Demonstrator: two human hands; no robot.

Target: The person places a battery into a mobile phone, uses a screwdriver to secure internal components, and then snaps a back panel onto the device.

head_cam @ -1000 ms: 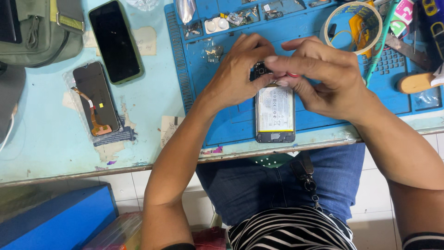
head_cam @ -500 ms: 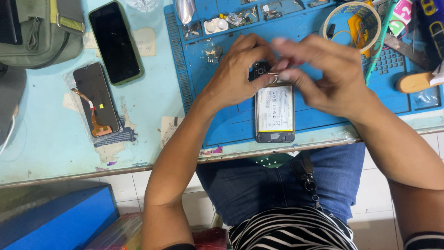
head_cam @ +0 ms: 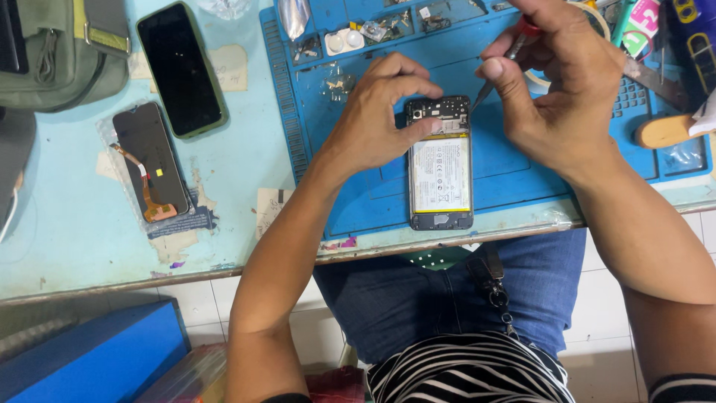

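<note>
- Opened phone (head_cam: pixel 440 164) lies face down, back cover off, on the blue repair mat (head_cam: pixel 522 179) near the front edge of the bench, its pale battery and dark upper board exposed so I can get at the top end.
- My left hand (head_cam: pixel 373 123) curls over the phone's upper left corner, thumb and fingertips touching the frame; I judge this grip is there to pin the body flat against the mat while the tool works.
- My right hand (head_cam: pixel 556 89) has its fingers pinched shut around a thin screwdriver (head_cam: pixel 498 66), red near the top, tip angled down to the phone's upper right corner.
- Small loose parts sit in the mat's tray slots (head_cam: pixel 350 33) just above, close enough to reach.
- Off the mat to the left lie a dark phone (head_cam: pixel 181 69) and a detached screen with an orange flex cable (head_cam: pixel 149 160), well apart from the work.
</note>
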